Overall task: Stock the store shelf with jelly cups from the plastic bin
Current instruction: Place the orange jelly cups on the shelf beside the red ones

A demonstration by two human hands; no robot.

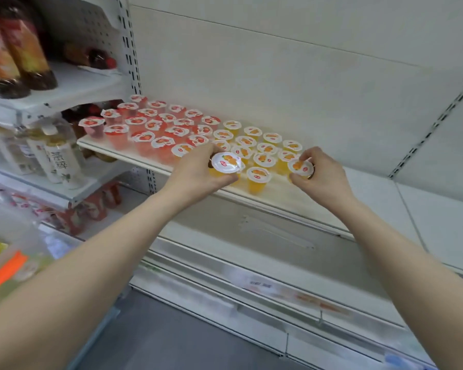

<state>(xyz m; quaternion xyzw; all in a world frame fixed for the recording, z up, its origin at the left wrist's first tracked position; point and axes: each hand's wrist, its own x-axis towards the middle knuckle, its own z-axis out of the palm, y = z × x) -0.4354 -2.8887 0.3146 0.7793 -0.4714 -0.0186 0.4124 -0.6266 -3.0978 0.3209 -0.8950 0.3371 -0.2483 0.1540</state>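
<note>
Head view looks down along two bare forearms to a white shelf (300, 206) in a store bay. The left hand (195, 172) has fingers and thumb curled round an orange jelly cup (226, 162), holding it just over the shelf's front edge with the lid tilted toward the camera. The right hand (322, 178) pinches a second orange cup (300, 166) by its rim at the right end of the orange group; the hand hides its base, so I cannot tell whether it touches the shelf.

Between the two hands, a lone orange cup (258, 180) stands upright near the front edge. Behind it, more orange cups (247, 141) stand in rows. Just to their left, red cups (155, 126) fill the shelf as far as the slotted post (133, 62).

At the lower left edge, blurred, is the clear plastic bin (11, 231) with an orange latch (4, 271); something yellow shows inside.

In the neighbouring bay on the left, pale tea bottles (60, 158) stand on a lower shelf board, and dark drink bottles (19, 49) stand on the one above. Below the hands runs a price rail (292, 292), its labels too blurred to read.
</note>
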